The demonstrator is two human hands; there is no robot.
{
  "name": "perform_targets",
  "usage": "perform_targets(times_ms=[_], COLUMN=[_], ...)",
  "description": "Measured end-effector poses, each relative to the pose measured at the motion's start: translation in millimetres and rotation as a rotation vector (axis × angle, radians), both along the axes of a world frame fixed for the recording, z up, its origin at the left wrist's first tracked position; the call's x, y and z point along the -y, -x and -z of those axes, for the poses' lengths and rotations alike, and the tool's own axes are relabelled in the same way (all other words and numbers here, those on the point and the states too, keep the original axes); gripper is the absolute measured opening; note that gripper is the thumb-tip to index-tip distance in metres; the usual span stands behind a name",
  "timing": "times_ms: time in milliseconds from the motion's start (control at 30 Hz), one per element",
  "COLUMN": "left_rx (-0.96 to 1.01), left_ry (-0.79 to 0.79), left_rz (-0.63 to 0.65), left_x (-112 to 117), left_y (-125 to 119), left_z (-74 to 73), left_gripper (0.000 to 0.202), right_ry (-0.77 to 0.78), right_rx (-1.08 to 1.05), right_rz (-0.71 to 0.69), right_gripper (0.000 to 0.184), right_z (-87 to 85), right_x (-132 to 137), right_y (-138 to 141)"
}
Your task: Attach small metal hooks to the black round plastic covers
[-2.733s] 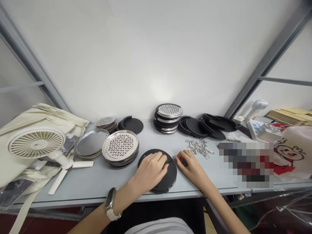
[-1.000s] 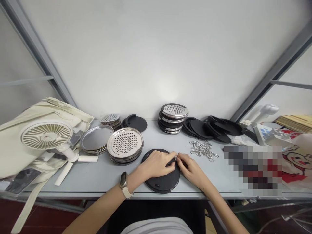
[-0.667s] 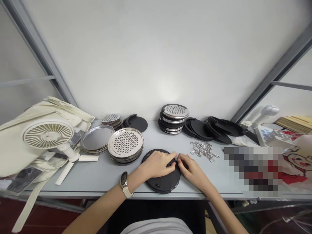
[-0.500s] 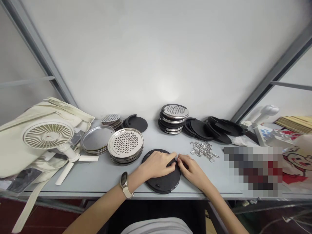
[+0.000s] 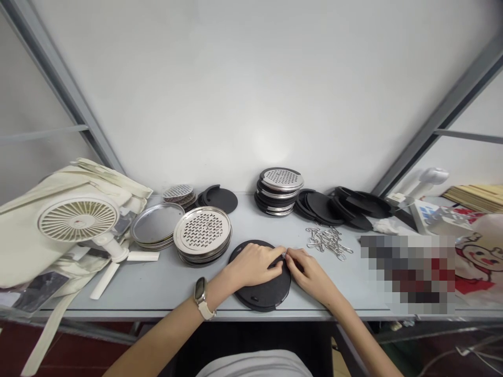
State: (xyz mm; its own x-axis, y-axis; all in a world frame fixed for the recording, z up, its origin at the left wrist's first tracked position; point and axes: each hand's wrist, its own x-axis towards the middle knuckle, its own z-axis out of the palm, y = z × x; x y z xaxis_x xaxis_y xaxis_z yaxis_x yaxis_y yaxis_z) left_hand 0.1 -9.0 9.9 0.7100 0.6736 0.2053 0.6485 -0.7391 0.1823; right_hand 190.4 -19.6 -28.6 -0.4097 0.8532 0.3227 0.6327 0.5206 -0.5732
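Observation:
A black round plastic plate [image 5: 265, 298] lies flat near the table's front edge. My left hand [image 5: 253, 264], with a watch at the wrist, rests across it and holds it, fingers bent and the index finger reaching its right rim. At that rim my right hand [image 5: 305, 267] is closed in a pinch on a small silvery metal clip [image 5: 283, 255], mostly hidden by the fingertips. Behind the right hand lies a loose pile of bent metal wire clips [image 5: 328, 242]. To the left of the plate stands a stack of round metal grater discs [image 5: 202, 230].
Plain metal discs [image 5: 157, 222] and smaller grater discs [image 5: 178, 192] are stacked at left. A pile of black-rimmed graters [image 5: 281, 180] stands by the wall, black plastic plates [image 5: 324, 207] beside it. A white fan [image 5: 78, 219] and cream bag [image 5: 31, 209] fill the far left.
Both hands stay at the black plate's right rim in nearly the same pose. The view has shifted very slightly.

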Motion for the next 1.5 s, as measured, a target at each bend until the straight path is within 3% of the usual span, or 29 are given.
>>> perform_targets(times_ms=[667, 1500], left_rx=[0.000, 0.014], left_ry=[-0.030, -0.019], left_rz=[-0.006, 0.006], left_x=[-0.8, -1.6], left_y=[-0.7, 0.5], left_z=[0.0, 4.3], left_gripper=[0.012, 0.019], right_ry=[0.032, 0.010], right_rx=[-0.009, -0.006], right_rz=[0.009, 0.015], right_gripper=[0.029, 0.029], right_z=[1.3, 2.2], right_x=[-0.7, -1.6], right_y=[-0.4, -0.1])
